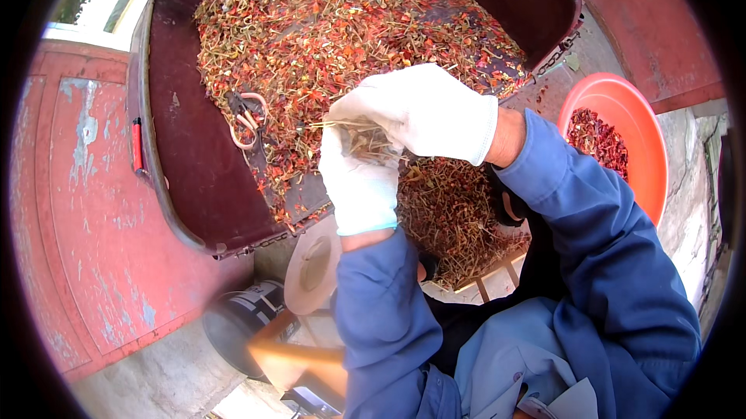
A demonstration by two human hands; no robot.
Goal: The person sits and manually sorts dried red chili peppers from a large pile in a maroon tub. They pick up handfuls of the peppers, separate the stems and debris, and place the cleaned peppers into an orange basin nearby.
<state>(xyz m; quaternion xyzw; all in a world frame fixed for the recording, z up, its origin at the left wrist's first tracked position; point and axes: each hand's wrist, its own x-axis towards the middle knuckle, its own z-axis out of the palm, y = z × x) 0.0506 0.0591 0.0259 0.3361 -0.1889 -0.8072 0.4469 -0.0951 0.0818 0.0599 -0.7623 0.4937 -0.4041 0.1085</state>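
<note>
In front of me, my left hand (360, 191), in a white glove, is curled around a small bunch of dry stems (370, 142). My right hand (425, 110), gloved alike, reaches over from the right and has its fingers against the same bunch; those fingertips are partly hidden. A few straw-coloured stalks stick out to the left between the hands. Beyond lies a wide heap of dried red chilli pieces and stems (349, 34) in a maroon metal tray (215, 203). Scissors with pink handles (254, 96) rest at the heap's left edge.
An orange plastic basin (647, 168) with red chilli pieces stands at the right. Below my hands is a pile of stems (460, 221). Chains (562, 49) run along the tray's edge. A dark bucket (233, 326) and wooden furniture (297, 355) are at the lower left.
</note>
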